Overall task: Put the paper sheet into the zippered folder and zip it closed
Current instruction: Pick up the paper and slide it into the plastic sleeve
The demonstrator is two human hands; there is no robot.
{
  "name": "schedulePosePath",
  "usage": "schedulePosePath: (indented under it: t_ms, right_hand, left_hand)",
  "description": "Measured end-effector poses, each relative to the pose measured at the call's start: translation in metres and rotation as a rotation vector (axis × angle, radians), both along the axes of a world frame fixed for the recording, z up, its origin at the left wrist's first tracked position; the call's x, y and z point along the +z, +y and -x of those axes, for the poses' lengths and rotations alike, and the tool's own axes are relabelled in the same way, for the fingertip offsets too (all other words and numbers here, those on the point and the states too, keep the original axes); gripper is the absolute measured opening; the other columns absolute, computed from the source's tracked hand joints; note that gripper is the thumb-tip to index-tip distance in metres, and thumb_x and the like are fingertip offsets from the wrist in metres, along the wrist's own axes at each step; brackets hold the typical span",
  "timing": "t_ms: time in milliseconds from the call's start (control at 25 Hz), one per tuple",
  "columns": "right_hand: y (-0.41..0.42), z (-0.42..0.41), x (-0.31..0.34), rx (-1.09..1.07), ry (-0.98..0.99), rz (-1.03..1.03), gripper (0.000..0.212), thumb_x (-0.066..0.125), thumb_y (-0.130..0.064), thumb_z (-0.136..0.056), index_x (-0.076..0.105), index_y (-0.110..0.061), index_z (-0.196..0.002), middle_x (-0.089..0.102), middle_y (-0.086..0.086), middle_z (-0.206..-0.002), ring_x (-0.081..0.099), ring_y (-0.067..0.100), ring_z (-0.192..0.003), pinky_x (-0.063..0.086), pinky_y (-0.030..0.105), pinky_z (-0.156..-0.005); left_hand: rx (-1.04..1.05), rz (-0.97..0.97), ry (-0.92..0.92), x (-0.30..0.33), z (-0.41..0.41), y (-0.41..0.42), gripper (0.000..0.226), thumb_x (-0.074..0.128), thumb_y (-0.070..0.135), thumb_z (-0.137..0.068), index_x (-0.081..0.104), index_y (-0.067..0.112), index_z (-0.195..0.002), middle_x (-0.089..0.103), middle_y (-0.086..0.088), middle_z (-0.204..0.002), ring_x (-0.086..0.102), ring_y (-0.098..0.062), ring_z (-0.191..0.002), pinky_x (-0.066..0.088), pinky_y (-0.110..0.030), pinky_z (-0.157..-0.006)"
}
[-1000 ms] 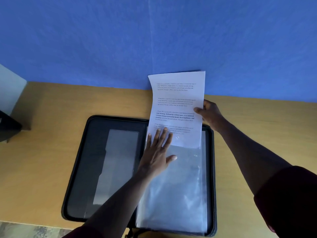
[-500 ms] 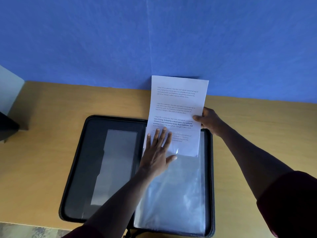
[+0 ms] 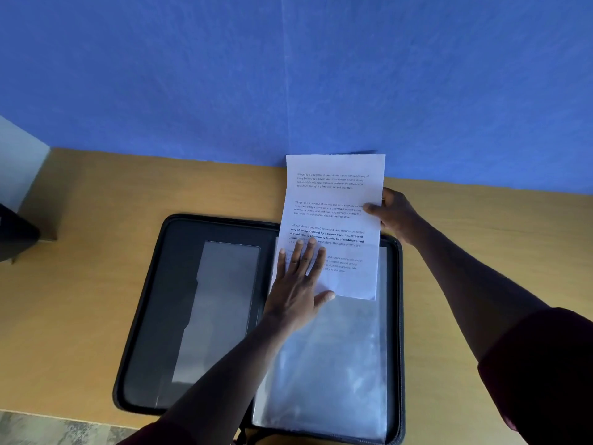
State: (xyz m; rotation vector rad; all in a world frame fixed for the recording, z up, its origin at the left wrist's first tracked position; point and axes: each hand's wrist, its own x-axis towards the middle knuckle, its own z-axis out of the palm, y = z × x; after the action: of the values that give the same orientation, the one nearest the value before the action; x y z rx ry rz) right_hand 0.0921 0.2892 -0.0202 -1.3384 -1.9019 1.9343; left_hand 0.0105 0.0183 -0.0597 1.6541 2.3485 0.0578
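A black zippered folder lies open flat on the wooden table. Clear plastic sleeves fill its right half. A white printed paper sheet has its lower part tucked into the top of a sleeve; its upper part sticks out past the folder's far edge toward the wall. My right hand pinches the sheet's right edge. My left hand rests flat with fingers spread on the sleeve's upper left, over the sheet's lower corner.
The wooden table ends at a blue wall just behind the folder. A dark object sits at the table's far left edge. The folder's left half has a clear pocket. Patterned floor shows at bottom left.
The sheet has slid down deeper into the sleeve, with my right hand following it toward me. My left hand has stayed flat in the same spot.
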Motion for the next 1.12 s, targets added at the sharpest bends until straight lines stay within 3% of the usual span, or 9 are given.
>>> schedulePosePath:
  t_ms: [160,360,600,800,960,1040,1120]
  right_hand:
    - [-0.002,-0.001,-0.002,0.030,-0.042,0.007,0.029,0.063,-0.005,-0.092,0.062,-0.014,-0.120,0.070,0.003,-0.110,0.066,0.028,-0.104,0.055,0.044,-0.084]
    - [-0.013,-0.010,-0.003,0.092,-0.076,0.027,0.033,0.062,-0.003,-0.093,0.059,-0.007,-0.126,0.067,0.013,-0.119,0.064,0.030,-0.105,0.054,0.048,-0.087]
    - [-0.020,-0.017,0.000,0.165,-0.117,0.014,0.034,0.064,-0.007,-0.092,0.059,-0.010,-0.126,0.068,0.009,-0.119,0.065,0.028,-0.106,0.054,0.052,-0.088]
    - [-0.019,-0.008,0.004,0.007,-0.101,-0.101,0.029,0.062,-0.006,-0.091,0.062,-0.014,-0.120,0.070,0.008,-0.112,0.069,0.028,-0.096,0.059,0.050,-0.079]
    - [-0.020,-0.011,0.000,0.065,-0.148,-0.129,0.033,0.058,-0.005,-0.091,0.061,-0.014,-0.123,0.070,0.008,-0.113,0.068,0.031,-0.099,0.058,0.054,-0.082]
    - [-0.022,-0.015,-0.002,0.097,-0.142,-0.123,0.031,0.057,-0.004,-0.092,0.062,-0.015,-0.120,0.070,0.008,-0.110,0.068,0.029,-0.096,0.058,0.050,-0.078]
    - [-0.025,-0.019,-0.003,0.127,-0.126,-0.120,0.028,0.058,-0.005,-0.092,0.062,-0.021,-0.115,0.071,0.003,-0.104,0.067,0.017,-0.085,0.057,0.033,-0.061]
  left_hand:
    - [0.001,0.005,0.010,-0.002,0.000,0.000,0.088,0.036,0.067,-0.094,0.005,0.016,-0.160,-0.005,-0.007,-0.167,-0.006,-0.031,-0.154,0.006,-0.057,-0.122]
    - [0.005,-0.007,0.007,-0.006,0.000,0.000,0.088,0.033,0.066,-0.093,0.005,0.017,-0.160,-0.004,-0.007,-0.168,-0.005,-0.030,-0.154,0.006,-0.057,-0.122]
    - [0.009,-0.008,0.007,-0.007,0.000,0.000,0.088,0.032,0.066,-0.093,0.004,0.017,-0.160,-0.007,-0.006,-0.167,-0.009,-0.029,-0.154,0.003,-0.056,-0.123]
    - [0.010,0.005,0.012,-0.006,0.000,0.000,0.088,0.027,0.068,-0.093,-0.001,0.017,-0.160,-0.012,-0.006,-0.167,-0.013,-0.029,-0.153,0.000,-0.056,-0.123]
    - [0.014,0.005,0.012,-0.005,-0.001,0.001,0.089,0.026,0.070,-0.093,0.001,0.018,-0.160,-0.010,-0.006,-0.167,-0.012,-0.029,-0.153,-0.001,-0.056,-0.123]
    - [0.024,0.002,0.006,-0.004,-0.003,0.002,0.089,0.027,0.070,-0.092,0.003,0.018,-0.160,-0.007,-0.006,-0.167,-0.009,-0.028,-0.154,-0.001,-0.057,-0.123]
    - [0.035,-0.001,0.011,-0.005,-0.004,0.003,0.089,0.027,0.070,-0.092,0.003,0.018,-0.160,-0.006,-0.006,-0.167,-0.009,-0.028,-0.154,0.001,-0.057,-0.122]
